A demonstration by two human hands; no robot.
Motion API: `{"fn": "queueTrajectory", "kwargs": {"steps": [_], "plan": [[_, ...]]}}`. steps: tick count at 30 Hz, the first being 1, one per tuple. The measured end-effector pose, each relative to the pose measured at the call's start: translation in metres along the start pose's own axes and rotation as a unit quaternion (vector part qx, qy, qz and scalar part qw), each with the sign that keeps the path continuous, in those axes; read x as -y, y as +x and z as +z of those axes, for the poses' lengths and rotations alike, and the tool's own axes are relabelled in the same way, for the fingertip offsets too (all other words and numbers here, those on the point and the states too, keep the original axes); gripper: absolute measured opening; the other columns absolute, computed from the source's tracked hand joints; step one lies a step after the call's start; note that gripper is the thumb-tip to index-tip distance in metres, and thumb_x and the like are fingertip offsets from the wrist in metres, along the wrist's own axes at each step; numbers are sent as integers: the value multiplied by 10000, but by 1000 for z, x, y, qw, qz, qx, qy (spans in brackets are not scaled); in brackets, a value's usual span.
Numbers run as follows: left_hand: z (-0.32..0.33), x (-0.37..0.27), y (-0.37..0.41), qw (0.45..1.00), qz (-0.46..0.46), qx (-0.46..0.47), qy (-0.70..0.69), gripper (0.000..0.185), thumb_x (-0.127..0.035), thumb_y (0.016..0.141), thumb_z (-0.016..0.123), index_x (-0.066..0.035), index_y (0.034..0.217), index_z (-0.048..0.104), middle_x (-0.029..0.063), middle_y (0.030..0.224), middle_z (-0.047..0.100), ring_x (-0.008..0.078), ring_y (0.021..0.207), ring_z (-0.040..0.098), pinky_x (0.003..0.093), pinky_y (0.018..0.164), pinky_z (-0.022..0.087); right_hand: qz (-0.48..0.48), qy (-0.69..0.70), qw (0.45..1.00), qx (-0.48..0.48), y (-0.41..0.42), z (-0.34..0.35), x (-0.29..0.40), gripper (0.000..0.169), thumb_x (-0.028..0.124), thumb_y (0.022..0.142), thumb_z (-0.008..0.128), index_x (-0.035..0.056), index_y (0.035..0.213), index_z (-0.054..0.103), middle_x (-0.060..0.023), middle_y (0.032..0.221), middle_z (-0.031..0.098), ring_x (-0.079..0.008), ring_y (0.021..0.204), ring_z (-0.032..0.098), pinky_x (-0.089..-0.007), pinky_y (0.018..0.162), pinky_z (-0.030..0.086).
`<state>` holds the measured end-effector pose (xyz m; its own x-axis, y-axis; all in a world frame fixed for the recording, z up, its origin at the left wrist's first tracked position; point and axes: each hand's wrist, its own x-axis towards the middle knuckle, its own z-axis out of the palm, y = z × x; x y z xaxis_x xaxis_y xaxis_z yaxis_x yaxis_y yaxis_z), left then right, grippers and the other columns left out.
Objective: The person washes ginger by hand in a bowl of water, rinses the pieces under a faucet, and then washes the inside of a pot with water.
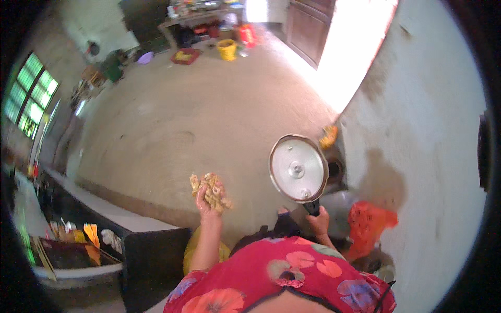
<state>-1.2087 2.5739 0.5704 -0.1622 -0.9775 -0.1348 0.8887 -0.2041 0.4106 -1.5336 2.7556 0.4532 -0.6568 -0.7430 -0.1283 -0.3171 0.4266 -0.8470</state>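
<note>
My left hand (204, 201) is raised over the floor, its fingers closed on a crumpled, wet-looking tan mass (214, 191). Blur keeps me from telling whether it is cloth, fibre or food. A round metal pressure cooker lid (285, 168) is held by its black handle (312, 207) in my right hand (320, 223). The lid's pale inner face points up toward me, with a round fitting at its centre. Both hands are in front of my red flowered garment, well apart from each other.
Beside the right wall are a red plastic bag (368, 223) and an orange item (328, 137). A black-sided counter (156, 262) stands at my left. Farther off are a yellow bucket (227, 50), a red tray (184, 57), a cluttered table (170, 33) and a brown door (309, 29).
</note>
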Motion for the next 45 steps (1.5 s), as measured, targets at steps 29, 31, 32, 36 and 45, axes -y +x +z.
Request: {"fn": "queueTrajectory", "kwargs": {"steps": [29, 31, 32, 36, 45], "plan": [[132, 339, -9, 775, 597, -196, -62, 380, -151, 785, 593, -154, 1160, 532, 93, 1105, 535, 233, 872, 554, 367, 611, 570, -400, -84, 781, 473, 472, 47, 84, 315, 164, 568, 688, 23, 842, 625, -184, 776, 650, -340, 741, 649, -412, 669, 500], [157, 366, 15, 762, 615, -192, -66, 384, -160, 792, 589, -82, 1161, 522, 101, 1060, 536, 225, 858, 559, 352, 610, 569, -418, -54, 770, 479, 493, 38, 78, 321, 168, 559, 693, 17, 833, 623, -183, 755, 647, -331, 727, 651, -405, 659, 500], [169, 376, 23, 769, 607, -190, -57, 368, -160, 797, 589, -93, 1153, 526, 92, 1064, 539, 227, 869, 562, 354, 610, 569, -470, -42, 747, 468, 507, 32, 81, 311, 161, 563, 688, 8, 826, 625, -180, 731, 645, -320, 706, 649, -393, 649, 501], [179, 410, 37, 784, 593, -171, -64, 377, -159, 801, 596, -92, 1164, 518, 91, 1068, 539, 227, 897, 561, 353, 608, 568, -427, -6, 752, 503, 518, -18, 104, 288, 138, 569, 677, -8, 808, 609, -188, 696, 632, -310, 669, 642, -397, 622, 492], [219, 456, 70, 754, 625, -203, -33, 418, -165, 792, 606, -72, 1187, 505, 85, 1064, 534, 228, 896, 555, 333, 587, 554, -449, 59, 702, 551, 565, -63, 151, 330, 173, 611, 686, 26, 897, 611, -186, 739, 640, -340, 707, 639, -400, 646, 498]]}}
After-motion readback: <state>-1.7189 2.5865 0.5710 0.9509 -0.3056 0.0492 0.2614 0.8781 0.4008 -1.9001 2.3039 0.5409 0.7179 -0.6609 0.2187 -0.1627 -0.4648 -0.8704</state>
